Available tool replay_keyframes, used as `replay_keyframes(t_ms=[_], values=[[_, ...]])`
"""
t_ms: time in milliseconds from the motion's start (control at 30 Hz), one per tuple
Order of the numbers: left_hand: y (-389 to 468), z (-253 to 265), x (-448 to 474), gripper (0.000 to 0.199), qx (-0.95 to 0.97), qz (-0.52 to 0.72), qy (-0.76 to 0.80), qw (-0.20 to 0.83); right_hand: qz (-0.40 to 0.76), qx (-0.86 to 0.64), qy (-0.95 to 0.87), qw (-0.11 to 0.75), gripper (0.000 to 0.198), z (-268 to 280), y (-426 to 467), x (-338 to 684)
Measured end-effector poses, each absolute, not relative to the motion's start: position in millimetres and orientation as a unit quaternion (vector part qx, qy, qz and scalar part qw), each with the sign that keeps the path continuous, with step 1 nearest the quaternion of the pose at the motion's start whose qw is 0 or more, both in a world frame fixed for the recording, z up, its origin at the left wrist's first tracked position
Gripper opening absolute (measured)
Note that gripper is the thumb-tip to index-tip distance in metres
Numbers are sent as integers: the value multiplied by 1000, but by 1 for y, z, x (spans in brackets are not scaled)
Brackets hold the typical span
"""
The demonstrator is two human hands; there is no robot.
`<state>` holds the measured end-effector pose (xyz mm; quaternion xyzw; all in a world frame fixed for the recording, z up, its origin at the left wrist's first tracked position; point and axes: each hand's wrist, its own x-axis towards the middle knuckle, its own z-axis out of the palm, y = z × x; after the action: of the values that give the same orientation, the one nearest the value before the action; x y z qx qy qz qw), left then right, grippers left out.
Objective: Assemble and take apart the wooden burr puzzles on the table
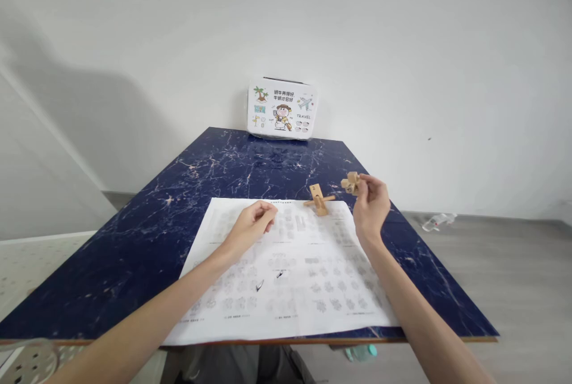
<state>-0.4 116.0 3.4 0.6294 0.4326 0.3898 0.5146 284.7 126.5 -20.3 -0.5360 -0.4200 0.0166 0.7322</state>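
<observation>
My right hand (372,208) is raised over the right edge of the table, pinching a small wooden puzzle piece cluster (351,183) between thumb and fingers. A dark mark shows on one face of that cluster. Left of it stands a partly joined wooden burr puzzle (318,200), several interlocked sticks, one upright and marked "2", at the top of the printed sheet (290,306). My left hand (255,223) rests over the sheet's upper left part with its fingers curled in; no object shows in it. The sheet carries rows of faint diagrams.
A white cartoon-printed case (282,108) leans against the wall at the table's far end. The dark blue marbled table (147,241) narrows away from me. Two small dark tear-like spots mark the sheet. On the floor at right lies a clear plastic bottle (438,222).
</observation>
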Motion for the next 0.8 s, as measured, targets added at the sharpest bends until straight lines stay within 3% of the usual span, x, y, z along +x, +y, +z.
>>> replay_keyframes(t_ms=[167,467,700,800], values=[[116,2,0,22,627,387,432,520,69,-469,-505,721,25,0,107,252],[109,7,4,33,657,381,386,523,325,-400,-603,609,19,-2,85,214],[104,8,6,46,656,359,324,580,358,-394,-603,594,19,-6,84,211],[104,2,7,63,641,362,332,590,379,-386,-604,585,19,-7,82,209]])
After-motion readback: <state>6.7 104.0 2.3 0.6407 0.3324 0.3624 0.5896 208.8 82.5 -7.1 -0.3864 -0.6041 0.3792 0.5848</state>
